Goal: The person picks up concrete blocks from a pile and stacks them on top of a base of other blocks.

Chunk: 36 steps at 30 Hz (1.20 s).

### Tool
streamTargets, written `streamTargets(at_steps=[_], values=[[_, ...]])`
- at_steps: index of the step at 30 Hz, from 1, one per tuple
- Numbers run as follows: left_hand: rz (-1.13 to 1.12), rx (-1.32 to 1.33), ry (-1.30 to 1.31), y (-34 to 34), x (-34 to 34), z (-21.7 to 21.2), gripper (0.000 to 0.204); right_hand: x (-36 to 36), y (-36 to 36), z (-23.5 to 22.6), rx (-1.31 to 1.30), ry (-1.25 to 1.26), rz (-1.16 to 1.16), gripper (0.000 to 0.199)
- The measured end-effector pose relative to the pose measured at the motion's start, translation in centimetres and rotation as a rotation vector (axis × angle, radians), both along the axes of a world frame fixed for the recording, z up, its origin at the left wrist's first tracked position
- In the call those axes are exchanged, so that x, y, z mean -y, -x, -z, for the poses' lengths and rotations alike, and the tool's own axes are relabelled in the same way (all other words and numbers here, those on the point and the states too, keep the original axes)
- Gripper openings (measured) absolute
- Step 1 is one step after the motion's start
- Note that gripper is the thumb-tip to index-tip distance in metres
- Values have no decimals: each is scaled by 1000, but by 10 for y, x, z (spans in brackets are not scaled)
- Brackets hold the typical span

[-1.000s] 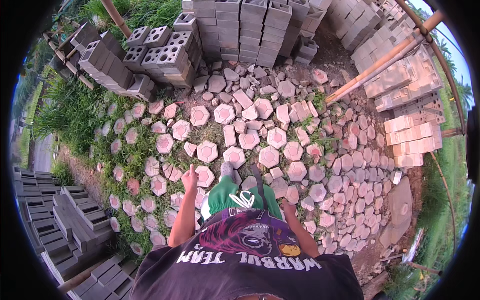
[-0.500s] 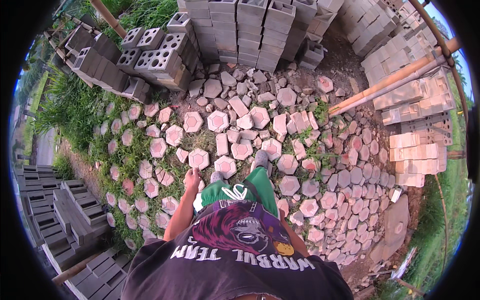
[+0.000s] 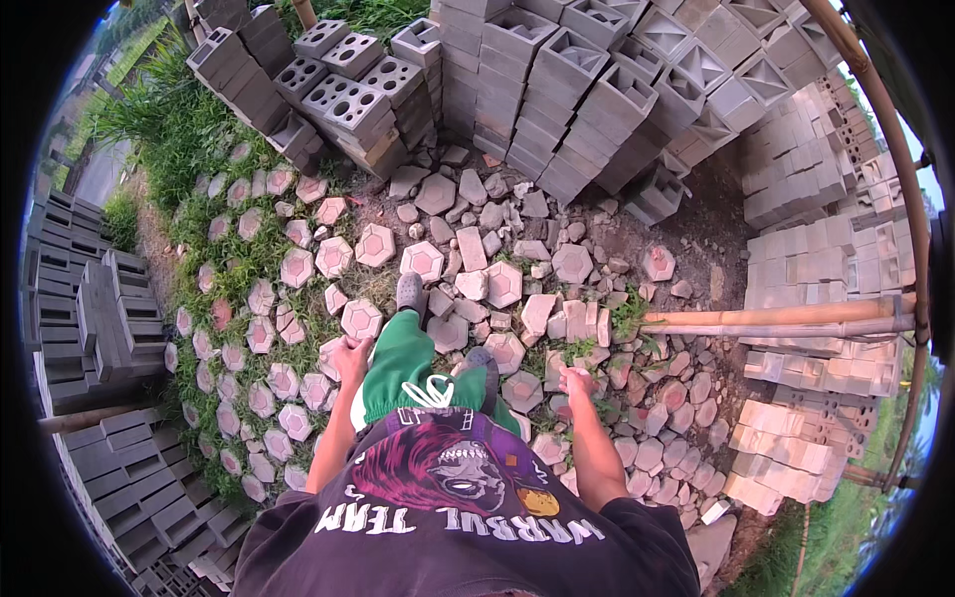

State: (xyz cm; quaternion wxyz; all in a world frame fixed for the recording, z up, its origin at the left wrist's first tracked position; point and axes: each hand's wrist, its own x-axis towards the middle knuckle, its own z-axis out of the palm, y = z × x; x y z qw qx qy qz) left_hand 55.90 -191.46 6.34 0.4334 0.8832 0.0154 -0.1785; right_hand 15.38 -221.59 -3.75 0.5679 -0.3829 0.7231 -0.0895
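I stand on a ground strewn with pink and grey hexagonal paving stones (image 3: 422, 261). My left hand (image 3: 350, 355) hangs beside my left thigh with fingers loosely curled, holding nothing. At my right hip my right hand (image 3: 575, 380) also hangs free, fingers curled and nothing in it. Green shorts (image 3: 406, 370) and grey shoes (image 3: 410, 294) show below my dark printed shirt. Broken rectangular paver pieces (image 3: 545, 310) lie just ahead of my feet.
Stacks of grey hollow concrete blocks (image 3: 557, 80) rise ahead, with perforated blocks (image 3: 350, 98) to their left. Dark block piles (image 3: 99, 318) stand at left, pale brick stacks (image 3: 806, 398) at right. A bamboo pole (image 3: 776, 318) juts in from the right. Grass (image 3: 169, 129) borders the far left.
I have walked forward toward the block stacks, which now appear closer. Both arms swung slightly at my sides; nothing was picked up or put down.
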Motion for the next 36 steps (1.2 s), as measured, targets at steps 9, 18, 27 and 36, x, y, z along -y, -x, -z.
streamTargets(at_steps=[9, 18, 27, 36], values=[[-58, -126, 59, -91, 87, 45, 41, 63, -157, -11, -66, 41, -261, 28], [-160, -124, 195, -268, 186, -6, 46, 65, -255, 19, -257, 17, -247, 42], [-470, -326, 528, -338, 212, 43, 30, 217, -455, -34, -28, 41, -229, 25], [-566, -538, 340, -286, 297, 44, 24, 456, -720, -130, 167, 234, -385, 42]])
